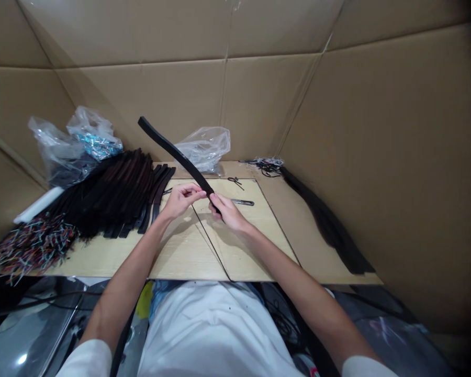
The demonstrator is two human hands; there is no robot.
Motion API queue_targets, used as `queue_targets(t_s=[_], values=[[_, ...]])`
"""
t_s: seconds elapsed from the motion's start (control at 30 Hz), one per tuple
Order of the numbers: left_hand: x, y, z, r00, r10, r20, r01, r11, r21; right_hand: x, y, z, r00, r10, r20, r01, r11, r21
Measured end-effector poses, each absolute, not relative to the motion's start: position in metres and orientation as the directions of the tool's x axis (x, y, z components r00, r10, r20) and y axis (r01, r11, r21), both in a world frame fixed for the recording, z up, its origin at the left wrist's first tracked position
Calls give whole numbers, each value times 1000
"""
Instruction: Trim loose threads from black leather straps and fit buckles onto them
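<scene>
A long, flat, slightly curved black strip [172,151] slants up and to the left over the board. My right hand [228,212] is closed around its lower end, thumb on top. My left hand [183,200] meets it there, fingers pinched close beside the strip. From under those left fingers a thin black cord [209,240] runs down to the front edge of the table; the pinched part is hidden. Behind my hands lies a slim metal tool [243,202] with a slotted end, its middle covered by them.
Many dark strips [113,193] with colourful wire ends [35,243] are heaped at left. Plastic bags [92,133] stand behind them, another bag [206,149] at the back. A tied cord piece [235,182] and a dark bundle [322,214] lie rightward. Cardboard walls [396,131] enclose the table.
</scene>
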State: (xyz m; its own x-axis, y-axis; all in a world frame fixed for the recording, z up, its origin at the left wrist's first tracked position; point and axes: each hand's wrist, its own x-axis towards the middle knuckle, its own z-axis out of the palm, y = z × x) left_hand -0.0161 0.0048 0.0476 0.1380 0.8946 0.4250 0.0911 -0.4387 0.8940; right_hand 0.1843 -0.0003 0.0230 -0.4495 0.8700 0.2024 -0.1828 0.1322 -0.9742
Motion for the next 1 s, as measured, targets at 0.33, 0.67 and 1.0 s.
queue_targets(t_s=[0.33, 0.67, 1.0], values=[[-16, 7, 51, 166, 882, 441, 97, -459, 883, 183, -8, 18, -284, 892, 351, -121, 330, -936], [-18, 8, 46, 298, 873, 386, 81, -426, 901, 188, -3, 18, -571, 815, 99, -77, 67, -995], [-16, 13, 45, 95, 890, 446, 116, -455, 883, 188, 8, 14, -341, 878, 335, 22, 364, -931]])
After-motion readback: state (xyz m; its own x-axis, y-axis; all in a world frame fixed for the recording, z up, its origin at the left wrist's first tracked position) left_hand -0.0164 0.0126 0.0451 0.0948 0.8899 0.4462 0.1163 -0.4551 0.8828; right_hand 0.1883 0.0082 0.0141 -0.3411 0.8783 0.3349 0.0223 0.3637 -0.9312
